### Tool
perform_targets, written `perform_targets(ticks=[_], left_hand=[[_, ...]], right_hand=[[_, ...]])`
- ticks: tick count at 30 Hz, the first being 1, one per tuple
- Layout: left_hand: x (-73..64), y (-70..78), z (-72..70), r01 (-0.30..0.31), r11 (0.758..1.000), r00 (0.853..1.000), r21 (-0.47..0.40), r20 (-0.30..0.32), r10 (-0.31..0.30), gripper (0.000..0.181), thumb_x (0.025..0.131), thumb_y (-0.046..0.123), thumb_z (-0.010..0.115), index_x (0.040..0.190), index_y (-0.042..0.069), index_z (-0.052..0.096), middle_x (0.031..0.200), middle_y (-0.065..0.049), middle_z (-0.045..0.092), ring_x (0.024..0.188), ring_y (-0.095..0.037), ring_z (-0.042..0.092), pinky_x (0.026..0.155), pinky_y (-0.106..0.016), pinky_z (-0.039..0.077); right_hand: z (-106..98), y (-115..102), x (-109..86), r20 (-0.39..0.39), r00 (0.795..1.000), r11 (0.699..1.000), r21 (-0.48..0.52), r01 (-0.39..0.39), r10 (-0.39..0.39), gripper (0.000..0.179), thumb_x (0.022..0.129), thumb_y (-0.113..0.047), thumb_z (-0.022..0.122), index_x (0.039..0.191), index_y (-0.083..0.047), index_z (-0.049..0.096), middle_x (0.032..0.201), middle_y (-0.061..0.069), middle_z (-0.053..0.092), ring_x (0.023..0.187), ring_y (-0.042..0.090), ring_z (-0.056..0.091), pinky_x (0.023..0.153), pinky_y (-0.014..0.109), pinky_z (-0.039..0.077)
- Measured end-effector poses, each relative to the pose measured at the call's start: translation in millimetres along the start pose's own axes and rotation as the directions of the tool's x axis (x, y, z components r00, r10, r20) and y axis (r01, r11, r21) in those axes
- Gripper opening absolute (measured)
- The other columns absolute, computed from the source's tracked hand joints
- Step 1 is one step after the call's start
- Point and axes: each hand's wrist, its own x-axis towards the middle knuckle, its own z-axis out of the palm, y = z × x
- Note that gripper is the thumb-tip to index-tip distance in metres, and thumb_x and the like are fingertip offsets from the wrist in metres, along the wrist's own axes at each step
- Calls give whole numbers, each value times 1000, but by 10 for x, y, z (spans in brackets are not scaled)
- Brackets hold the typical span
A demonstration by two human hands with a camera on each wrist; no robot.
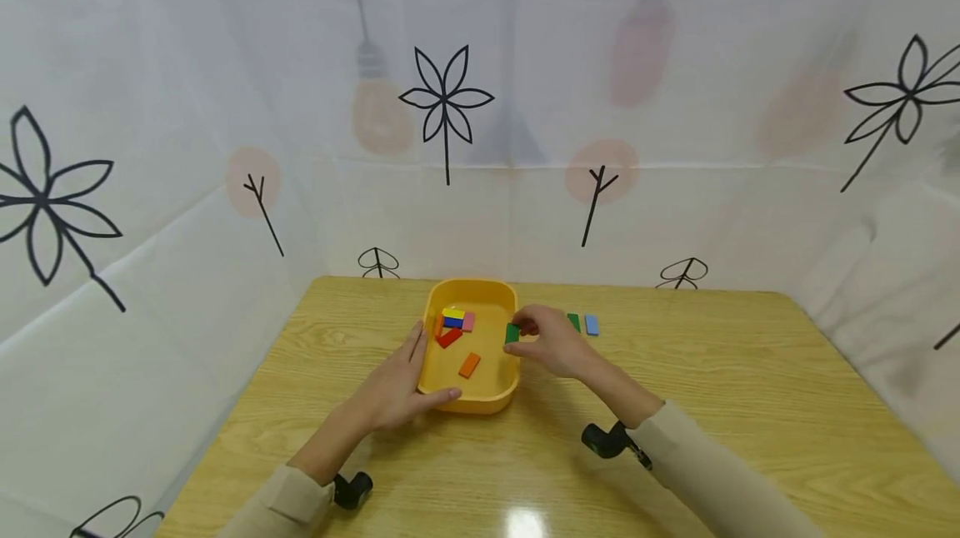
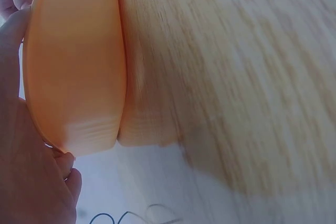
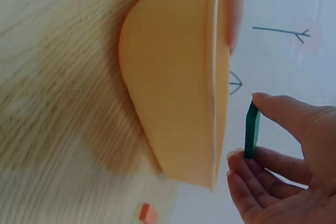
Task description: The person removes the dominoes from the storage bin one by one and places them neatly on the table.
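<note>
My right hand pinches a small green block between thumb and fingertips. In the head view the block overlaps the right rim of the yellow plastic tray. My left hand rests against the tray's near left corner, fingers straight along the outer left wall and thumb laid over the near rim. Inside, an orange block lies by itself. A red block, a yellow block, a blue block, a pink block and another orange block cluster towards the left wall.
On the wooden table, right of the tray, lie another green block and a light blue block. An orange-pink block shows on the table in the right wrist view. A patterned white curtain hangs behind the table.
</note>
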Motion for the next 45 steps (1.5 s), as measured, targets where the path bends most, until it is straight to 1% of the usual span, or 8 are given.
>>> perform_targets(ticks=[6,10,20,26,32,37,42,45], left_hand=[[-3,3,2,-2,1000,1000,6,3,2,117,88,79,54,165,9,1,172,-7,0,154,-33,25,121,-52,30],[-3,-1,2,-4,1000,1000,8,0,4,117,88,80,54,165,9,1,172,-7,-1,154,-33,25,121,-52,30],[10,-27,14,-10,1000,1000,13,-4,10,119,86,83,52,165,10,0,172,-7,-1,154,-33,24,121,-52,30],[15,-30,19,-12,1000,1000,11,-9,12,118,87,81,53,165,10,2,173,-7,0,154,-32,24,121,-52,30],[18,-35,28,-8,1000,1000,14,-1,8,119,87,83,52,165,10,0,172,-5,-2,154,-32,24,121,-52,30],[22,-40,26,-13,1000,1000,15,1,13,119,87,83,51,165,9,0,172,-5,-3,154,-32,23,121,-51,30],[25,-39,27,-15,1000,1000,19,1,15,121,85,85,49,165,10,0,172,-5,-3,154,-32,23,121,-50,30],[27,-34,21,-14,1000,1000,9,-2,14,120,86,83,51,165,9,0,172,-6,-3,154,-33,24,121,-51,30]], right_hand=[[-87,116,-32,2,998,998,-26,59,-59,37,91,-15,79,120,5,67,114,16,68,107,40,65,94,50,55],[-160,185,-63,14,997,997,-29,75,-75,38,92,-13,78,122,6,66,118,19,68,109,42,65,95,53,54],[-351,357,-178,-18,999,998,-62,28,-29,39,92,-12,78,123,7,66,119,20,67,110,42,64,95,53,54],[-462,471,-239,-30,999,996,-82,23,-25,38,92,-13,77,122,8,64,116,20,67,109,44,64,94,57,53],[-555,613,-295,-46,999,994,-106,7,-12,40,92,-12,77,123,9,64,118,24,66,109,44,64,93,58,53],[-619,731,-321,-55,998,992,-125,3,-10,38,91,-11,77,120,10,64,116,25,66,106,44,64,93,59,52],[-691,827,-339,-61,998,988,-157,3,-13,40,91,-9,78,121,12,63,116,26,66,104,43,64,91,58,53],[-724,889,-333,-55,998,984,-177,-4,-6,39,91,-9,77,121,13,63,115,27,65,103,43,64,90,57,54]])
